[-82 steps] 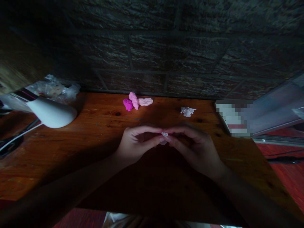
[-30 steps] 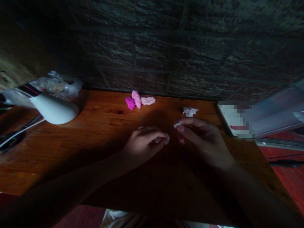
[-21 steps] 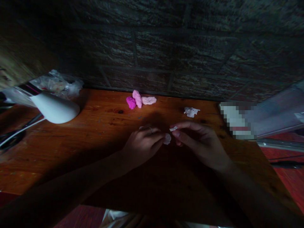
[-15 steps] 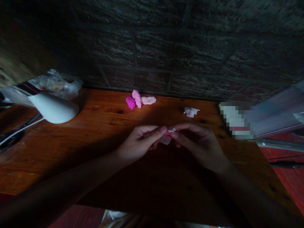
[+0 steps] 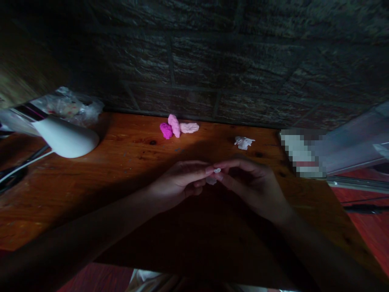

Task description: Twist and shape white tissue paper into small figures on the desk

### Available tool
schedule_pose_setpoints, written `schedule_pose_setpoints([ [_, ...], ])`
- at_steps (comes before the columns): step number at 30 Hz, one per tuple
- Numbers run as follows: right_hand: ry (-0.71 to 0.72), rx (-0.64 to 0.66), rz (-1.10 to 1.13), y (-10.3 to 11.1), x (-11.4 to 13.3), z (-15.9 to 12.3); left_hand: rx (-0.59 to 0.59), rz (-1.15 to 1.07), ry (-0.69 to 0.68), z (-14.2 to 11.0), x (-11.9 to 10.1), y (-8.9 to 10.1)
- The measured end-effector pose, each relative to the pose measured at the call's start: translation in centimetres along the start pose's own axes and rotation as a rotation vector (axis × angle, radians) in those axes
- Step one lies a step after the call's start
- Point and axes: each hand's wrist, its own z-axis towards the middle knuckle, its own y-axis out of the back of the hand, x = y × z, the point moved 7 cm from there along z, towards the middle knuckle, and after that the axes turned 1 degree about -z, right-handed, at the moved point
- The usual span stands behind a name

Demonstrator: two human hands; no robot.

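Observation:
My left hand (image 5: 179, 180) and my right hand (image 5: 253, 182) meet over the middle of the wooden table, thumbs and forefingers closed in a pinch. Between their fingertips is a small white piece of modelling clay (image 5: 216, 170). Just under it a paler, greyish piece (image 5: 211, 181) shows, partly hidden by the fingers; I cannot tell whether the two are joined. Farther back lie a magenta clay lump (image 5: 165, 130), a pink clay lump (image 5: 174, 125) and a light pink clay lump (image 5: 189, 127), close together. A ragged whitish clay piece (image 5: 244, 142) lies apart, to their right.
On the left a white tapered object (image 5: 68, 138) with a cable stands before crumpled clear plastic (image 5: 73, 107). A dark brick-patterned wall (image 5: 194, 69) borders the table (image 5: 130, 142) at the back. At right are a blurred-out pale object (image 5: 300, 156) and a translucent panel (image 5: 355, 138).
The fingertips have shifted on the white clay piece, which now looks smaller and rounder between them. My left hand's fingers have curled in more. The lumps on the table stay put.

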Motion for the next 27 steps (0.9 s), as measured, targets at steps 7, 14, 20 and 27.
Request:
schedule_pose_setpoints([
  [7,0.061,-0.082,-0.131,0.1,0.5,-0.46,-0.042,0.042,-0.037,-0.01,-0.08,0.21],
  [14,0.134,-0.064,-0.25,0.08,0.79,-0.46,-0.072,-0.01,0.032,-0.3,0.06,0.19],
  [20,0.103,-0.076,-0.245,0.31,0.07,-0.53,-0.033,-0.15,0.063,-0.49,0.02,-0.12],
  [27,0.124,-0.128,-0.297,0.71,0.47,-0.21,0.093,-0.237,0.074,-0.86,-0.33,-0.76],
])
